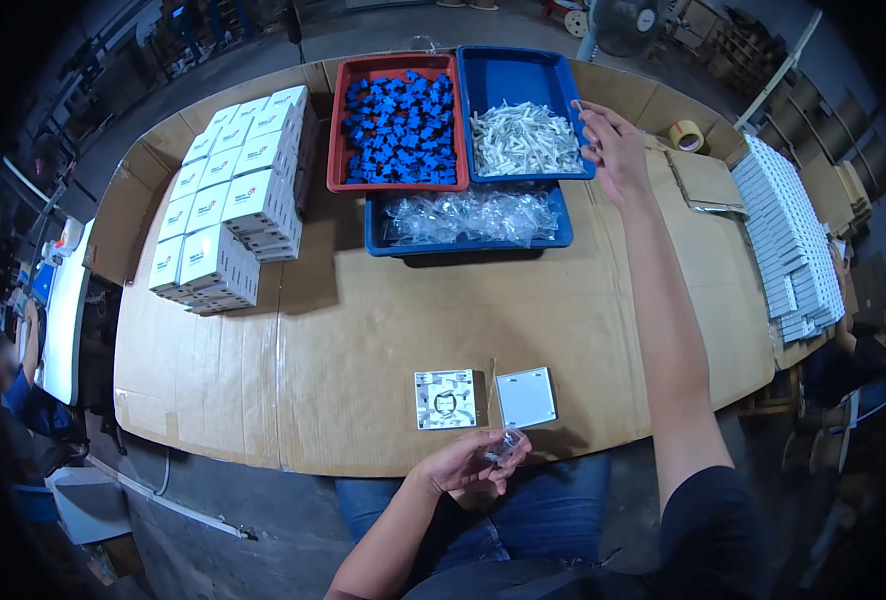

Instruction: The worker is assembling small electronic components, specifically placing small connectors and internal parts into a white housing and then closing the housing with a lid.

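My left hand (pixel 468 462) is at the near table edge, closed around a small clear plastic bag (pixel 504 445). My right hand (pixel 611 145) reaches far out to the right rim of a blue tray (pixel 511 75) filled with white plastic parts (pixel 523 140); its fingers are spread and I cannot tell if they pinch a part. In front of me lie a white square switch back with a grey middle (pixel 445 399) and a white square cover plate (pixel 525 397).
A red tray of blue parts (pixel 400 128) sits left of the blue tray. A second blue tray (pixel 468 240) holds clear bags. Stacked white boxes (pixel 231 200) stand at the left, flat white cartons (pixel 791 235) at the right, a tape roll (pixel 686 135) behind.
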Demonstrator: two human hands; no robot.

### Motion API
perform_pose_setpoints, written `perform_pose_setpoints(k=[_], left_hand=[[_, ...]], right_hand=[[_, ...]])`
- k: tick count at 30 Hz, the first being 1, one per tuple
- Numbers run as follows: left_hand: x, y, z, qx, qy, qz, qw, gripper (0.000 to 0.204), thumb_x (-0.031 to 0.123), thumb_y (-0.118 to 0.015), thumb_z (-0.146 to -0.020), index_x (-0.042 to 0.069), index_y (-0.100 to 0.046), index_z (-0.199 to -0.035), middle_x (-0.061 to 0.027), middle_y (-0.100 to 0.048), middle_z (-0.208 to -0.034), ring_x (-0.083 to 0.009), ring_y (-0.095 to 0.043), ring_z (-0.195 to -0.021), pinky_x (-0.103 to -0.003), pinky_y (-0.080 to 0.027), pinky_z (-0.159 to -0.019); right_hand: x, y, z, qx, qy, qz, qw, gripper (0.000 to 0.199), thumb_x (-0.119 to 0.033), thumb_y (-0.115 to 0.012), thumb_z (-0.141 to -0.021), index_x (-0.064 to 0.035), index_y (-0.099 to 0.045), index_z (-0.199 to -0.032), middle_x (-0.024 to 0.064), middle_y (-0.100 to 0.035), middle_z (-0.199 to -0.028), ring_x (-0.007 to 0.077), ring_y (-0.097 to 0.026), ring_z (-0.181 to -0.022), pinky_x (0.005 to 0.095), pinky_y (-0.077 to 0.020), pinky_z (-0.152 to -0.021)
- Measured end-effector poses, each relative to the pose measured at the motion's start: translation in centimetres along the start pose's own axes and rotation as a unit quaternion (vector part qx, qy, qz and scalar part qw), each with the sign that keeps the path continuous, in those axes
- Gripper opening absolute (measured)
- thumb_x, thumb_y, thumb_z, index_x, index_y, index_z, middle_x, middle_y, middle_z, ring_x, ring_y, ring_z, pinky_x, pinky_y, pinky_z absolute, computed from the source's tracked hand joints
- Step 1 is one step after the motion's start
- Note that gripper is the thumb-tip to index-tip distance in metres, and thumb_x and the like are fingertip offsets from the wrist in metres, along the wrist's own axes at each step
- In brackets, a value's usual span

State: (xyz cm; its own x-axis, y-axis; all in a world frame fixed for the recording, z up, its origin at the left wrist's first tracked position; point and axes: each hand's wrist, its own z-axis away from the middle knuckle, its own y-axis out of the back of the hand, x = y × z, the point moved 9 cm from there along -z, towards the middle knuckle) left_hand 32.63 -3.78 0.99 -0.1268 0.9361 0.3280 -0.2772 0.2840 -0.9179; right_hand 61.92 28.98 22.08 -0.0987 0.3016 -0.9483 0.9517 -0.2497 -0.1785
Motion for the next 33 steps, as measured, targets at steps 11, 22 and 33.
perform_pose_setpoints(k=[11, 22, 33], left_hand=[[-0.4, 0.7, 0.3, 0.019, -0.025, -0.037, 0.999, 0.053, 0.047, -0.048, -0.107, -0.001, -0.059, -0.127, -0.0072, -0.06, -0.095, -0.0137, -0.053, -0.064, -0.041, -0.061, -0.069], [-0.2, 0.6, 0.6, 0.009, -0.066, -0.023, 0.998, 0.056, 0.052, -0.043, -0.109, -0.002, -0.058, -0.117, -0.0064, -0.057, -0.092, -0.0144, -0.056, -0.065, -0.041, -0.062, -0.068], [-1.1, 1.4, 0.4, 0.048, -0.045, 0.002, 0.998, 0.067, 0.057, -0.04, -0.109, -0.003, -0.059, -0.133, -0.0064, -0.069, -0.104, -0.0167, -0.068, -0.086, -0.047, -0.059, -0.091]], right_hand=[[-10.0, -2.6, 14.4, -0.038, -0.013, -0.167, 0.985, 0.028, -0.011, -0.061, -0.104, 0.0026, -0.064, -0.129, -0.0005, -0.061, -0.101, 0.0002, -0.045, -0.071, 0.0178, -0.0311, -0.051], [-4.9, -4.4, 26.7, -0.025, -0.12, -0.282, 0.952, 0.032, -0.014, -0.059, -0.105, -0.0086, -0.058, -0.137, -0.0013, -0.057, -0.102, 0.0015, -0.039, -0.068, 0.0165, -0.0267, -0.045], [5.2, -5.6, 36.2, -0.062, -0.226, -0.005, 0.972, 0.013, -0.008, -0.072, -0.099, 0.0009, -0.076, -0.108, 0.0007, -0.069, -0.086, 0.003, -0.053, -0.072, 0.0212, -0.0373, -0.054]])
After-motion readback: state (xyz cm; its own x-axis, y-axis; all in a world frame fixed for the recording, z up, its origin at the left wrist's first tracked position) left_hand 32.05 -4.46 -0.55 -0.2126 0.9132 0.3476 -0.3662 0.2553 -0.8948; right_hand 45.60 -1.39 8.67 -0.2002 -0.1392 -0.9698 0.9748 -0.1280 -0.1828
